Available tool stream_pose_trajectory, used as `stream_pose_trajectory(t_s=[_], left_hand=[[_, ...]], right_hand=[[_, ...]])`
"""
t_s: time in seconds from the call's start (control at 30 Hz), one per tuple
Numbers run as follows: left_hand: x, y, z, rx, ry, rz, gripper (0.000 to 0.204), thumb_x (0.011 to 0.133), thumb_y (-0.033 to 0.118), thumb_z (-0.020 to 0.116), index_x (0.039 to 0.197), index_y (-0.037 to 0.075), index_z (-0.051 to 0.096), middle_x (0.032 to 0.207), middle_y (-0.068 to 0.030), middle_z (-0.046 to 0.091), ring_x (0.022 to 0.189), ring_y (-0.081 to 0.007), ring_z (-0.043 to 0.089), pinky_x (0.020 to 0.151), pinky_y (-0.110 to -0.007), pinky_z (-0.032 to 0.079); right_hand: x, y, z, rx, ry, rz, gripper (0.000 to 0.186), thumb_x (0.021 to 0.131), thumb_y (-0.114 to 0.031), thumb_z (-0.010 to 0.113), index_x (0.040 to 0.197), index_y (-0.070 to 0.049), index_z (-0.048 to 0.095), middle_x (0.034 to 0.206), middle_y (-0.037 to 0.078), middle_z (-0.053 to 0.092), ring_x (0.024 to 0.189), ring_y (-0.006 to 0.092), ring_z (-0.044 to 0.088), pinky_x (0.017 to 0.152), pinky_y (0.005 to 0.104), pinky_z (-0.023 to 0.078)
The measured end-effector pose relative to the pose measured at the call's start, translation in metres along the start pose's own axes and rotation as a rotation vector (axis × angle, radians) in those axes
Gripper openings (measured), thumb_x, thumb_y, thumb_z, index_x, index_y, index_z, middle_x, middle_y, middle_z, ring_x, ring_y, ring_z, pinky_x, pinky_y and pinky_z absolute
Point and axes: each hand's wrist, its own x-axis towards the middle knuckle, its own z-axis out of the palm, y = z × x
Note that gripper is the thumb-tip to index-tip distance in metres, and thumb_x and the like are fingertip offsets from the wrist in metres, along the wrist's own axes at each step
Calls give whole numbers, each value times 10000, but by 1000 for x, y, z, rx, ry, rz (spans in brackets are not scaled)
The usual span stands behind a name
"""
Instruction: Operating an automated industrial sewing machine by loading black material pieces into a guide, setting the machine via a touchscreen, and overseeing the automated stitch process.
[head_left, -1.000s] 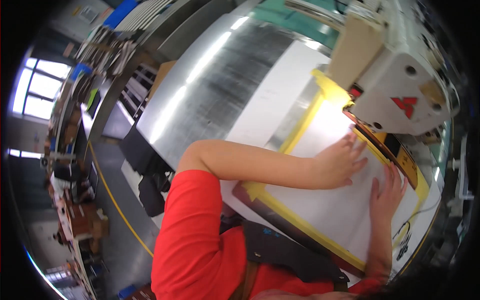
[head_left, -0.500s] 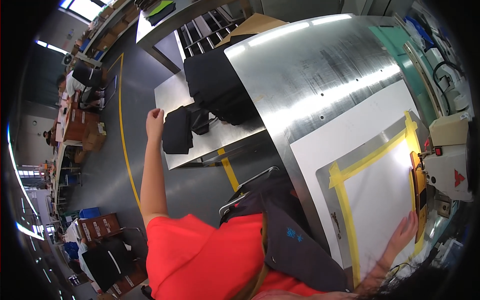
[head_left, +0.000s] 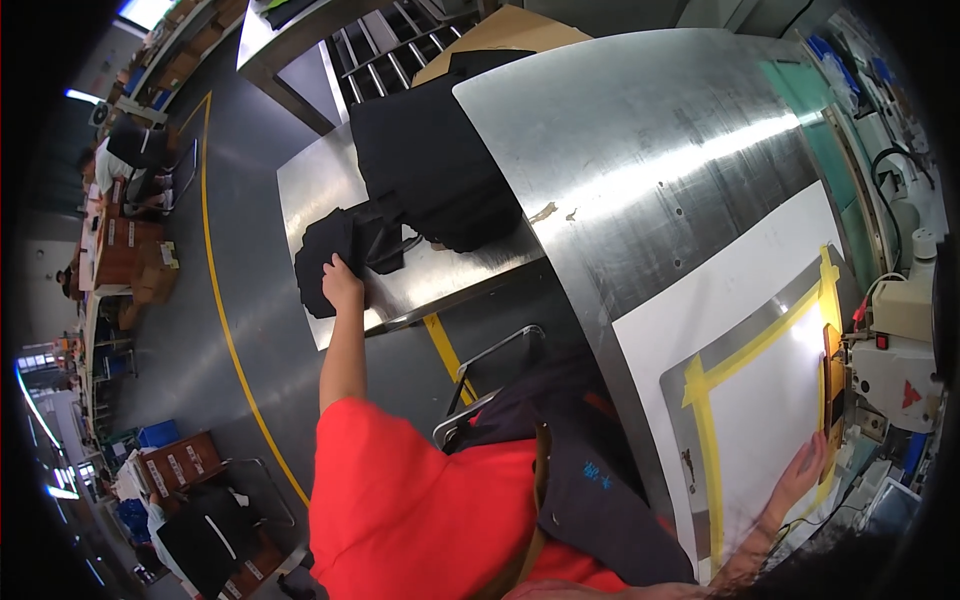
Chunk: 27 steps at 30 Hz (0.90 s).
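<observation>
as left hand [head_left: 343, 284] touches black cloth [head_left: 322, 245], frame left | grip: can't tell | likely soft; take edge | right hand [head_left: 803, 464] unclenched

A small black cloth pile [head_left: 325, 240] — matte, its edges uneven — lies left of the frame's centre. At lower right, a white panel [head_left: 765, 410] with yellow-taped borders lies flat, slanting across the frame.

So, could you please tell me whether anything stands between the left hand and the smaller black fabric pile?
Nothing visible does: the left hand appears to touch the smaller black fabric pile on the metal table, with no other object between.
</observation>
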Motion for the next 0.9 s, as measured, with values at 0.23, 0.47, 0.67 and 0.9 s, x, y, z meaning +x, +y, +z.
stream_pose_trajectory(t_s=[0.23, 0.47, 0.67, 0.9], left_hand=[[-44, 12, -11, 106, -46, 134, 186, 841, 41, 555, 1022, 3, 559, 840, -182, 673, 804, -366, 679, 689, -439, 549], [-74, 30, -21, 18, -131, 68, 952, 685, 642, 734, 1374, 47, 453, 1255, -190, 547, 1098, -328, 598, 890, -426, 509], [-50, 1, -24, -64, -172, 86, 661, 769, 551, 686, 1210, 70, 583, 1204, -169, 593, 1035, -331, 627, 862, -428, 513], [-51, -11, -29, -122, -2, -47, 368, 817, 281, 570, 1117, 73, 616, 1022, -187, 680, 979, -370, 644, 846, -464, 508]], right_hand=[[-5, 9, 4, 39, 21, 47, 280, 969, -142, 519, 1183, 25, 588, 1292, 150, 550, 1213, 307, 509, 1052, 391, 369], [-2, 11, 2, 21, 28, 14, 285, 973, -123, 503, 1194, 40, 580, 1268, 167, 566, 1204, 306, 519, 1044, 377, 376], [-1, -3, 5, 18, 43, -6, 282, 974, -112, 498, 1196, 40, 581, 1281, 165, 558, 1209, 306, 516, 1050, 376, 371], [-3, -8, 5, 37, 38, 0, 276, 962, -99, 511, 1193, 30, 588, 1283, 160, 558, 1206, 310, 519, 1040, 384, 385]])
